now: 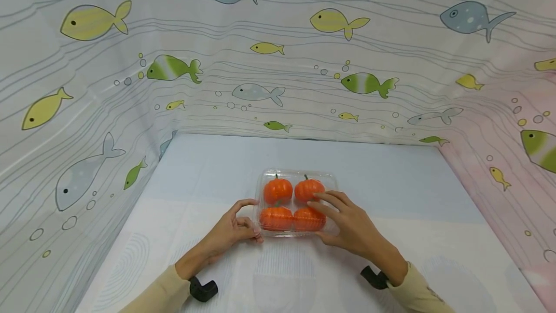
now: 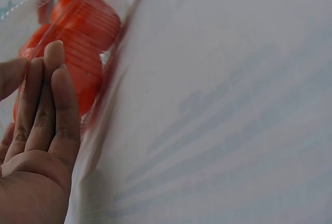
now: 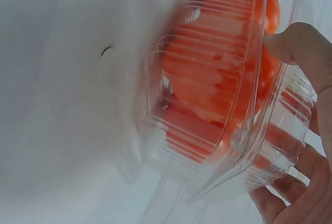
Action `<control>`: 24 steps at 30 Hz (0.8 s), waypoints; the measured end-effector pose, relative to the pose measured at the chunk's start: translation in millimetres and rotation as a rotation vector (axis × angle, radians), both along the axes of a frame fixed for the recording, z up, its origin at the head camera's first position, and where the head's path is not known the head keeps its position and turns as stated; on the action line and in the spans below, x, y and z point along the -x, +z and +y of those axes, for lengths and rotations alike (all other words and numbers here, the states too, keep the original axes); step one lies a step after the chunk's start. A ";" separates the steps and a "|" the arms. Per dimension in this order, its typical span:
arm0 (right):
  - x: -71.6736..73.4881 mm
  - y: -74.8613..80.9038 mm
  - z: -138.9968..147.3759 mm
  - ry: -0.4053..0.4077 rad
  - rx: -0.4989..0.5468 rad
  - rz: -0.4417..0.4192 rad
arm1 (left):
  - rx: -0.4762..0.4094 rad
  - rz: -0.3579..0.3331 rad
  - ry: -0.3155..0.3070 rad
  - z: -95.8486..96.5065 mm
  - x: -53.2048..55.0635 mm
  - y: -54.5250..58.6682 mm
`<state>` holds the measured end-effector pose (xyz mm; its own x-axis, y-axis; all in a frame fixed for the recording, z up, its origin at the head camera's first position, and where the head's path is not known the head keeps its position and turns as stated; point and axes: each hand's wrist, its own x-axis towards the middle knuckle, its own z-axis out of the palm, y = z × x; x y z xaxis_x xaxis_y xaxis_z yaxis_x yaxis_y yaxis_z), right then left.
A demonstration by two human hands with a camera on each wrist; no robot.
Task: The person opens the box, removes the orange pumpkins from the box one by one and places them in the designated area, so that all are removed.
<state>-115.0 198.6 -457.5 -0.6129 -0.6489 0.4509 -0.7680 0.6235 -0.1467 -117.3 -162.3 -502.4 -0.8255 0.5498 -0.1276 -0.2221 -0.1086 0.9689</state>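
A clear plastic clamshell box (image 1: 299, 173) with its lid down holds several orange toy pumpkins (image 1: 278, 191) with green stems. At its front left corner, my left hand (image 1: 230, 228) holds the rim between thumb and fingers. In the left wrist view, the fingertips (image 2: 54, 55) rest by the box edge, pumpkins behind them. My right hand (image 1: 354, 226) grips the box from the right, fingers spread over the lid. The right wrist view shows the thumb (image 3: 290, 42) at the front rim and the other fingers across the ribbed plastic, partly seen through it.
The box sits on a table (image 1: 208, 168) with a pale blue and white patterned cover. Fish-printed curtains (image 1: 304, 105) close in the back and both sides. A black strap piece (image 1: 202, 290) sits at each wrist, next to the beige sleeves (image 1: 160, 293).
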 end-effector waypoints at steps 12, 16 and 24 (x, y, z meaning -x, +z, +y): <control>-3.3 2.1 11.9 0.032 0.016 -0.029 | 0.000 0.010 -0.002 -0.5 0.7 -0.5; -2.6 1.4 15.3 0.058 0.027 -0.014 | 0.000 0.014 -0.005 -0.9 0.8 -0.3; 5.1 5.2 19.3 0.129 0.059 0.003 | 0.011 0.055 0.000 -0.4 0.3 1.3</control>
